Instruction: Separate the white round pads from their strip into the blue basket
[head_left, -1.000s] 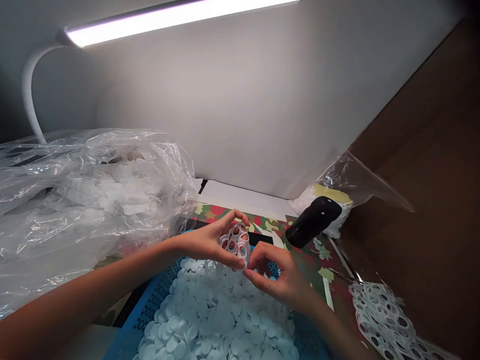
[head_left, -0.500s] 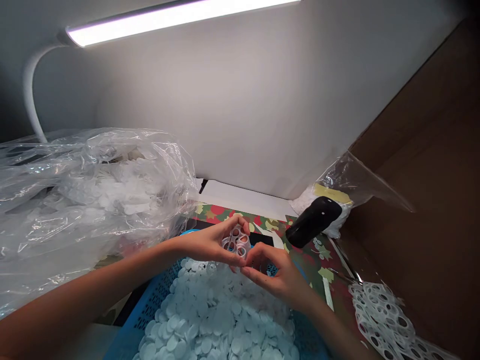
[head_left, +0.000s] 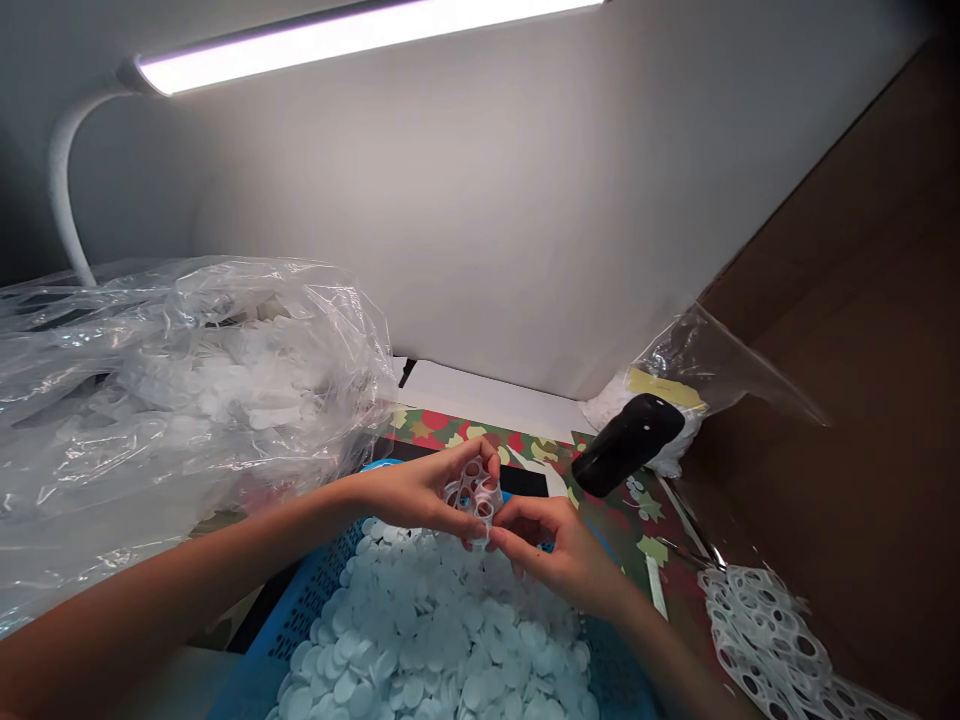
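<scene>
My left hand (head_left: 420, 490) pinches a small white sheet full of punched round holes (head_left: 472, 490), held just above a blue basket (head_left: 300, 610). My right hand (head_left: 559, 550) meets it from the right, with thumb and forefinger closed on the sheet's lower edge. Below both hands the basket is heaped with several white round discs (head_left: 435, 630).
A big clear plastic bag of white sheets (head_left: 172, 390) fills the left. A black handle-like tool (head_left: 626, 445) lies by a small plastic bag at the back right. Punched-out white sheets (head_left: 765, 625) pile at the right, beside a brown cardboard wall (head_left: 862, 380). A lamp bar (head_left: 360, 35) glows overhead.
The holed sheet has been crumpled smaller between my fingers. My right hand has shifted slightly up and left, closing onto the sheet's lower edge.
</scene>
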